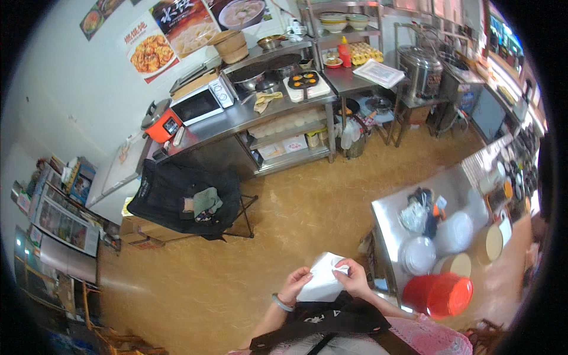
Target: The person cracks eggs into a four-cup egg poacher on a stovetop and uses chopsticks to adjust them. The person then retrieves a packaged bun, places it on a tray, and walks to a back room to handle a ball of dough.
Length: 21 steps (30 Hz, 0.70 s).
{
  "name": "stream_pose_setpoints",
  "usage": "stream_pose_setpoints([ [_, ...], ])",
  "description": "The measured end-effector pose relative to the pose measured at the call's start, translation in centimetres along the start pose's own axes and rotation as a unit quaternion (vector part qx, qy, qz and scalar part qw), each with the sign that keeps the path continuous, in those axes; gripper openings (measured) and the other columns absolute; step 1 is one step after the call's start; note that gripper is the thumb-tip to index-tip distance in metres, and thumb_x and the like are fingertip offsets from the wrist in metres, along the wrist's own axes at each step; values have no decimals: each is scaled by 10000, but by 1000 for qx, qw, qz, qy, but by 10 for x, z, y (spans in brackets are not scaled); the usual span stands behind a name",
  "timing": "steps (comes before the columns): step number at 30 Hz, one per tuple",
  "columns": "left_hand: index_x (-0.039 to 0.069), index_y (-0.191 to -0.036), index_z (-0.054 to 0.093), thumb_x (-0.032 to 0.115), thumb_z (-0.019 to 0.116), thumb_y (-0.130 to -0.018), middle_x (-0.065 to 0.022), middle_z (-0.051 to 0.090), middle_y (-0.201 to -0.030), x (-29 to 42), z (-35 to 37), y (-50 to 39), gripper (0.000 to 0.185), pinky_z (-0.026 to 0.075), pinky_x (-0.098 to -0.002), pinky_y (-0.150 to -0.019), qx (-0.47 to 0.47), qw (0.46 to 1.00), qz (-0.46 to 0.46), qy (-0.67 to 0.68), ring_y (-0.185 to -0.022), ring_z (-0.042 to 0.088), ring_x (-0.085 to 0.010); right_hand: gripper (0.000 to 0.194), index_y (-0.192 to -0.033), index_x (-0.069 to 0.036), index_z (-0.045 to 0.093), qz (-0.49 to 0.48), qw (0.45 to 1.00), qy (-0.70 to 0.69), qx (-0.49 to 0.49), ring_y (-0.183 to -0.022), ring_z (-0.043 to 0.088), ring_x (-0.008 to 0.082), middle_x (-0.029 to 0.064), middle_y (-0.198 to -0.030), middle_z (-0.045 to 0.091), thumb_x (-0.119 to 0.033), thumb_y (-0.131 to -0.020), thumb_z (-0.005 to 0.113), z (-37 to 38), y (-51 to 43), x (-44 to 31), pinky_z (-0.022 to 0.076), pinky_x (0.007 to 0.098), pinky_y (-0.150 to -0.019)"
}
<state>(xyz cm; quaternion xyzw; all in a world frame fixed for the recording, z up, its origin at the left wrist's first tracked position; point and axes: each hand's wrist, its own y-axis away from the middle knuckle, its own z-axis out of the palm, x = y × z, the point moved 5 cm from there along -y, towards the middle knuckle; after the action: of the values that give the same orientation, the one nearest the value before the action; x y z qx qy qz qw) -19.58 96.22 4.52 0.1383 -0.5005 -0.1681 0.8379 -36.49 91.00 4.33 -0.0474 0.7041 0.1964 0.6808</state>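
Observation:
In front of my dark apron (319, 321) I hold a folded white sheet (323, 282), which looks like paper tissue. My left hand (298, 284) pinches its left edge between thumb and fingers, with a pale bangle on that wrist. At the sheet's upper right corner, my right hand (353, 276) grips it with the thumb on top. The sheet is slightly tilted and hangs over the floor (284, 222), apart from any table.
To the right, a steel table (386, 213) carries a red tub (437, 295), plastic lids and bags. A black folding chair (177, 199) stands left. Along the wall, a steel counter (213, 128) bears a microwave (199, 106), an orange cooker (162, 124) and a pan with eggs (304, 80).

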Motion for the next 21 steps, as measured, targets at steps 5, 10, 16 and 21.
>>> stream_pose_setpoints([
  [5,0,-1206,422,214,500,-882,-78,534,-1124,73,-77,-103,397,410,-321,-880,-11,994,-74,74,-1014,524,-178,224,-972,-39,528,-196,968,157,-21,-793,553,170,88,-976,549,-27,-758,592,63,-147,-61,453,253,-648],
  [10,0,-1213,399,280,410,-916,-108,519,-1137,172,-178,-225,408,407,-348,-887,46,966,3,255,-1052,502,-209,463,-1240,-124,388,-237,914,321,-81,-870,586,312,178,-1250,421,-210,-805,520,155,-292,-114,494,381,-717],
  [16,109,-867,498,262,494,-864,-28,532,-766,285,-255,-338,153,454,-327,-610,30,958,70,277,-691,536,-169,567,-1319,-125,286,-212,854,405,-248,-801,586,364,190,-1067,555,-270,-829,533,236,-429,-171,493,395,-636],
  [21,126,-817,501,293,503,-866,5,507,-682,374,-315,-438,174,415,-303,-533,260,878,206,345,-591,503,-139,271,-1066,-74,585,-151,937,200,-242,-875,593,173,97,-1041,606,-229,-853,522,172,-596,-224,483,333,-746],
])
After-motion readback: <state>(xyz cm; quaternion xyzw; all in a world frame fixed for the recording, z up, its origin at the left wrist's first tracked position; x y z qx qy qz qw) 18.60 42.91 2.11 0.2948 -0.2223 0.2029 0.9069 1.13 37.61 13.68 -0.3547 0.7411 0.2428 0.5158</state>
